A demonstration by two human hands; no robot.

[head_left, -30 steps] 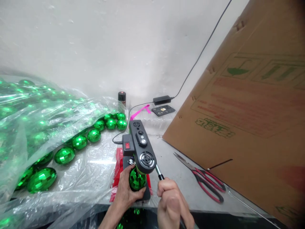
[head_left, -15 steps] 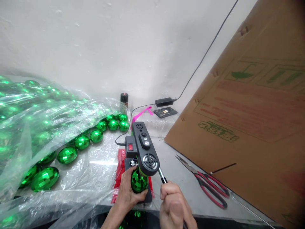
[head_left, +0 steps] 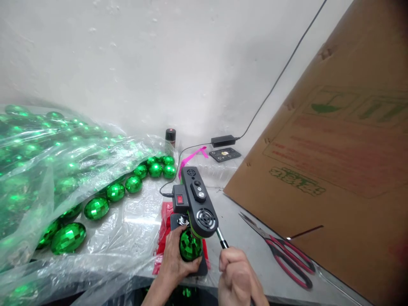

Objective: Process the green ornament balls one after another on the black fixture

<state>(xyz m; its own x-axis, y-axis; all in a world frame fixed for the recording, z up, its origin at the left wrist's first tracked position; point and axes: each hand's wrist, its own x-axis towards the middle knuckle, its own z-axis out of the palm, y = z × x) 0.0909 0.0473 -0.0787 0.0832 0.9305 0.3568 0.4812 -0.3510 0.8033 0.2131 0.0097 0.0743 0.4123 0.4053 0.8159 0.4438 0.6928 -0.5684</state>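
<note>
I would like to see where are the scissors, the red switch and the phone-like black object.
Scissors [head_left: 276, 242]: head view, near the pivot.
Red switch [head_left: 180, 199]: head view, its face.
Phone-like black object [head_left: 219, 156]: head view, patterned upper face.

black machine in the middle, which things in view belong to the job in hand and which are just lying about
Likely in the job:
green ball in left hand
black machine
lever in right hand
power adapter
other green balls

Apparently just lying about:
scissors
phone
black-capped can
cardboard
</note>
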